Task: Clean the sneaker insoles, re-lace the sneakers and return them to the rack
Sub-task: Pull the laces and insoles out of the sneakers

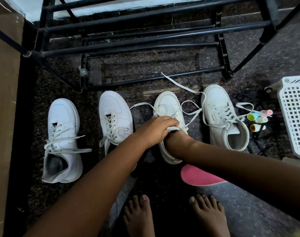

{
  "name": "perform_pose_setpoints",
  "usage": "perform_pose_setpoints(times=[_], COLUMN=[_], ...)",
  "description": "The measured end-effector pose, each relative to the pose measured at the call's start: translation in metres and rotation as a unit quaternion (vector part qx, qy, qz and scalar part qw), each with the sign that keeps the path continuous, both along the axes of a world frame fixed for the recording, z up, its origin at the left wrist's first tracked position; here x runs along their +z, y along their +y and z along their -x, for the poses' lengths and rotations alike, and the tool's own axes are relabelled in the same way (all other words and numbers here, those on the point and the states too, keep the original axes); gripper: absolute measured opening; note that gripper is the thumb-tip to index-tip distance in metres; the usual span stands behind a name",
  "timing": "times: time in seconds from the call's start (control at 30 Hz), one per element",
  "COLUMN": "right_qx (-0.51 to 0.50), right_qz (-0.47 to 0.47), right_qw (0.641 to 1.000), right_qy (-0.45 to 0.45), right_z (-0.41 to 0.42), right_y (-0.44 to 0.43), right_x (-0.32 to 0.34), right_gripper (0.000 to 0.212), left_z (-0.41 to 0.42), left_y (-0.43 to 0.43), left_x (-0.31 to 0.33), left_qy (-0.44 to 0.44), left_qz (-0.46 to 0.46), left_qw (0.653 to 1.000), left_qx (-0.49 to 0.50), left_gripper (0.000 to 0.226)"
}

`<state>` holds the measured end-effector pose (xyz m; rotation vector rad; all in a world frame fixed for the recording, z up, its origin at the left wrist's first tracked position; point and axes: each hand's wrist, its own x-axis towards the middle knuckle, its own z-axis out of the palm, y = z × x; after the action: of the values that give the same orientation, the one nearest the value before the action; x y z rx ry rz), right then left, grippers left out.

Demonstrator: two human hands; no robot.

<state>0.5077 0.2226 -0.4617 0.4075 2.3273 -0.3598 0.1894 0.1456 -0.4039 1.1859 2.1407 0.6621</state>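
Four white sneakers [113, 113] stand in a row on the dark floor [89, 108], just in front of the black rack [145, 40]. The left hand [159, 129] grips the top of the third sneaker [168, 106], with its fingers curled over the tongue. The right hand [175, 141] is pushed down inside that sneaker. It is hidden, so one cannot tell how its fingers lie. The sneaker's laces [192, 115] hang loose. A pink insole [197, 177] lies on the floor under the right arm, near the heel. A white basket [294, 113] and small coloured bottles [259, 118] sit at the right.
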Motion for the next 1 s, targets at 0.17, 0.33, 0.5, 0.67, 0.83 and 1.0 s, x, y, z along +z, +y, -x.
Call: perform_pose_setpoints(times=[0.17, 0.33, 0.5, 0.67, 0.83, 1.0], right_qx=[0.008, 0.021, 0.020, 0.026, 0.030, 0.021], right_qz=[-0.009, -0.019, -0.022, -0.021, -0.028, -0.032], right_qw=[0.999, 0.997, 0.996, 0.996, 0.993, 0.993], right_qy=[0.052, 0.076, 0.081, 0.083, 0.108, 0.111], right_z=[0.003, 0.001, -0.001, -0.003, -0.004, -0.005], right_y=[0.000, 0.000, 0.000, 0.000, 0.001, 0.000], right_x=[0.002, -0.001, -0.003, -0.006, -0.007, -0.010], right_gripper=[0.044, 0.044, 0.042, 0.043, 0.042, 0.041], left_z=[-0.002, -0.003, -0.005, -0.003, -0.004, -0.004], left_y=[0.000, 0.002, 0.003, 0.003, 0.004, 0.005], left_x=[0.002, 0.006, 0.006, 0.004, 0.004, 0.004], left_qy=[0.001, 0.008, 0.008, 0.002, 0.015, 0.015], left_qz=[-0.001, -0.005, -0.004, 0.003, 0.010, 0.009], left_qw=[1.000, 1.000, 1.000, 1.000, 1.000, 1.000], left_qx=[0.003, 0.004, 0.010, 0.008, 0.000, 0.003], left_gripper=[0.034, 0.034, 0.035, 0.035, 0.034, 0.035])
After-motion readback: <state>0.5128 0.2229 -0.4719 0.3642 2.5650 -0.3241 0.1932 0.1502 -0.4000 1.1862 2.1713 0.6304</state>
